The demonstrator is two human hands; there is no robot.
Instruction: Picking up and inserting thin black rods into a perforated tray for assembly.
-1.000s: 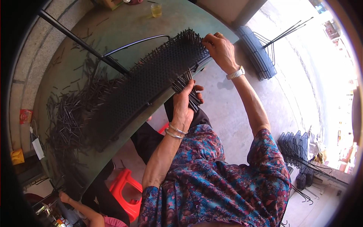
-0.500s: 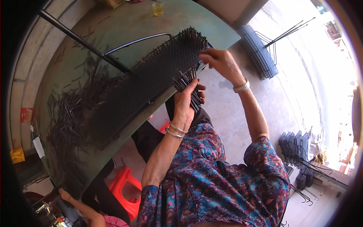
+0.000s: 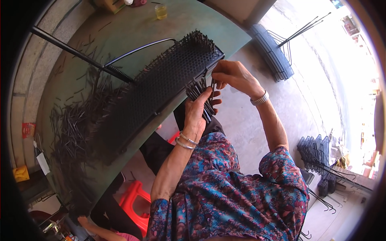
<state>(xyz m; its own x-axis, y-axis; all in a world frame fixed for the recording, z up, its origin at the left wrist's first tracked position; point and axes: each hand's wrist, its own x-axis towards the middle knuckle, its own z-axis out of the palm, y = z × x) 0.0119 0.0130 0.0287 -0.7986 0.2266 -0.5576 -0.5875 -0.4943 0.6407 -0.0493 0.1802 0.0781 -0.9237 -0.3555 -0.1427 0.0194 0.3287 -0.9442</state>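
Note:
My left hand (image 3: 196,110) is closed round a bundle of short, thin black rods (image 3: 196,89), held at the table's edge. Just beyond it my right hand (image 3: 238,78) pinches a single black rod (image 3: 212,83) at the bundle's top. In front of both hands a long black perforated panel (image 3: 165,76) lies slantwise on the green table (image 3: 136,28). Short rods (image 3: 201,40) stick up along its far edge and crowd its far right end. A bent metal bar (image 3: 140,50) rises behind the panel.
Loose black rods (image 3: 74,132) lie heaped on the table at left. A glass of yellow liquid (image 3: 161,12) stands at the back. Black wire racks (image 3: 271,52) rest on the floor at right. A red stool (image 3: 134,205) and another person's arm (image 3: 96,229) show at lower left.
My right hand has come down from the panel's right end to the bundle and now pinches a rod there. My left hand keeps its hold on the bundle.

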